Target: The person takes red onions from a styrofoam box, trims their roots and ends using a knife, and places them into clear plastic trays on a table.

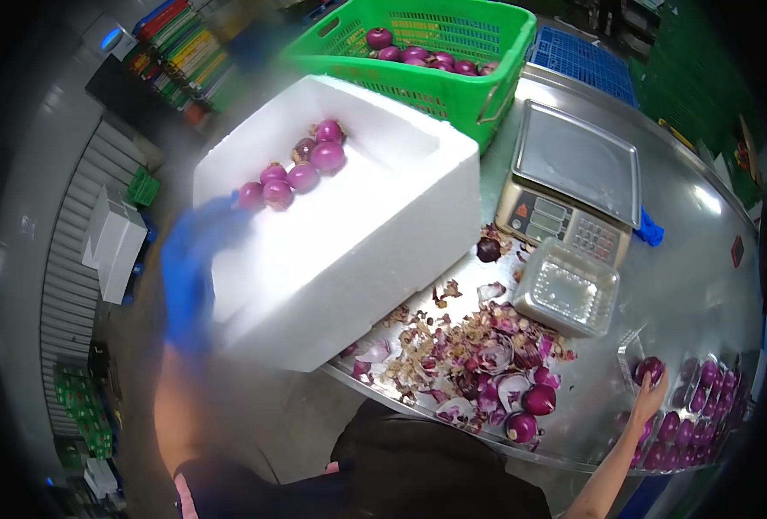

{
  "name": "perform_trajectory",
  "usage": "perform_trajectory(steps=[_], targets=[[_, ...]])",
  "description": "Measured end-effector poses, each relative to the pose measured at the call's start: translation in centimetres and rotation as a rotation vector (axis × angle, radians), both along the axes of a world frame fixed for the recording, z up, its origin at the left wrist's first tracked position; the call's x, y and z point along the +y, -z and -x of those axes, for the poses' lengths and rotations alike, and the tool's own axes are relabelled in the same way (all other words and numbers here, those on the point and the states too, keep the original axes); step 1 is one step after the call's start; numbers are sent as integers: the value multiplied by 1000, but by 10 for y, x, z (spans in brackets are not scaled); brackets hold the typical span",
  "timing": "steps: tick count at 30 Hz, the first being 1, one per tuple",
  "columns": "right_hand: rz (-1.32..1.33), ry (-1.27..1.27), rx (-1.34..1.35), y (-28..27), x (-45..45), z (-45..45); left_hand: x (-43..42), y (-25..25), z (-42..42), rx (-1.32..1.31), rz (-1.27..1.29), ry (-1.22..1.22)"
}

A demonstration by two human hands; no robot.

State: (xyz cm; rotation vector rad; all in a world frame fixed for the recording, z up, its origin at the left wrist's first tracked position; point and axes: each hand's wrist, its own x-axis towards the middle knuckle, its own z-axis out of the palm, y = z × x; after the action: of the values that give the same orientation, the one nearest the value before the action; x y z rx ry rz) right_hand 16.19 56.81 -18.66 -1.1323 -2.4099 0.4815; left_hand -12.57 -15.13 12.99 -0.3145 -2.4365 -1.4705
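My left hand (195,264), in a blue glove, reaches over the near left wall of a white foam box (375,259). Its fingertips are at the closest of several peeled red onions (303,178) lying in the box; blur hides whether they grip it. At the right, my bare right hand (650,400) has its fingers round a red onion (649,370), over a small clear plastic tray (629,348). Beside that hand, clear trays packed with red onions (703,415) stand on the metal table (677,259).
Onion skins (452,346) and loose onions (522,426) cover the table's near edge. A weighing scale (565,186) stands behind stacked clear trays (567,290). At the back is a green crate (383,69) of onions, with a blue crate (582,65) to its right.
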Motion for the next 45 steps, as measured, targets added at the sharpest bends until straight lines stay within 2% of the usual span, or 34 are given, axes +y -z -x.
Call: perform_trajectory(steps=[1, 4, 5, 8, 11, 14, 18, 21, 23, 26, 30, 35, 37, 39, 41, 43, 44, 45], targets=[[53, 8, 133, -10, -13, 7, -18, 4, 26, -61, -9, -5], [99, -14, 128, -48, -57, 24, -35, 12, 100, -320, 12, -81], [138, -34, 218, -67, -92, 37, -41, 21, 129, -386, 68, -62], [236, -172, 134, -87, -157, 48, -63, 77, 218, -483, 185, 28], [284, -201, 27, -109, -232, 65, -47, 97, 271, -603, 644, -48], [441, -166, 71, -107, -281, 61, -39, 129, 305, -660, 1026, -70], [525, -192, -39, -123, -322, 64, -33, 171, 305, -620, 1250, -107], [543, -238, -11, -127, -338, 74, -46, 203, 304, -525, 1199, -154], [555, -271, -12, -120, -339, 76, -45, 205, 297, -468, 1181, -178], [502, -364, -15, -118, -340, 84, -38, 187, 289, -661, 1175, -51], [490, -503, -24, -128, -344, 99, -29, 150, 263, -609, 474, -11], [563, -633, 26, -122, -343, 100, 6, 57, 195, -716, -270, 256], [584, -674, 58, -128, -345, 103, -4, 54, 173, -467, -168, 292], [591, -724, 92, -133, -347, 106, -3, 45, 140, -414, -205, 345], [584, -775, 137, -139, -347, 110, 34, 4, 87, -554, -377, 422], [628, -862, 178, -145, -343, 111, 77, -20, 29, -563, -433, 432], [649, -897, 195, -149, -340, 111, 95, -24, 2, -505, -401, 405], [666, -950, 255, -159, -340, 111, 102, -26, -17, -498, -247, 443]])
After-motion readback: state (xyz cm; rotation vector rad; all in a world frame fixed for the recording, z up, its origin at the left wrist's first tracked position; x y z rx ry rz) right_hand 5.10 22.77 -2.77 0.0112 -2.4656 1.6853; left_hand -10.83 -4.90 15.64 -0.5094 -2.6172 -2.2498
